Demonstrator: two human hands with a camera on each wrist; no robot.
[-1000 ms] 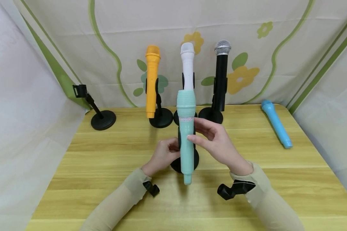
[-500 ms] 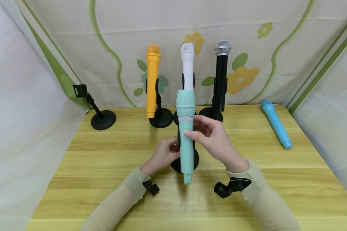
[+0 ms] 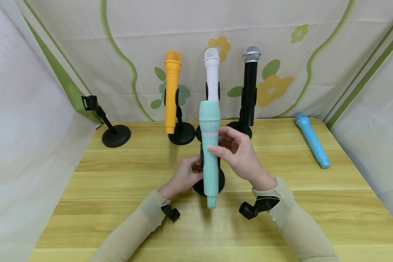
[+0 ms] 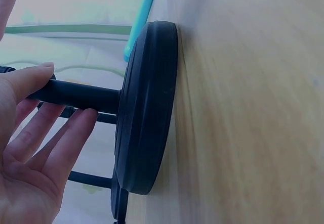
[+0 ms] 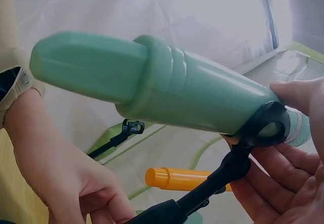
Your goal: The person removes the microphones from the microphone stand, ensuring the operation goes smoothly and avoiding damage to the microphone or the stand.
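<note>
A mint-green microphone (image 3: pixel 211 163) sits tilted in the clip (image 5: pixel 263 128) of a black desk stand, its wide head uppermost. My left hand (image 3: pixel 183 175) grips the pole (image 4: pixel 83 95) of that stand, thumb on one side and fingers on the other. The stand's round base (image 4: pixel 147 107) is on the table. My right hand (image 3: pixel 243 158) holds the microphone's body just below the printed band, thumb on the front and the other fingers behind it. In the right wrist view, the clip curves around the body close to my right fingers.
Behind stand an orange microphone (image 3: pixel 172 91), a white microphone (image 3: pixel 212 76) and a black microphone (image 3: pixel 250 87), each in a stand. At the back left is a stand with a bare clip (image 3: pixel 90 103). A blue microphone (image 3: pixel 312 140) lies at the right on the wooden table (image 3: pixel 134 171).
My right hand has shifted a little up and to the left along the mint-green microphone. The left hand and the stand have stayed in place.
</note>
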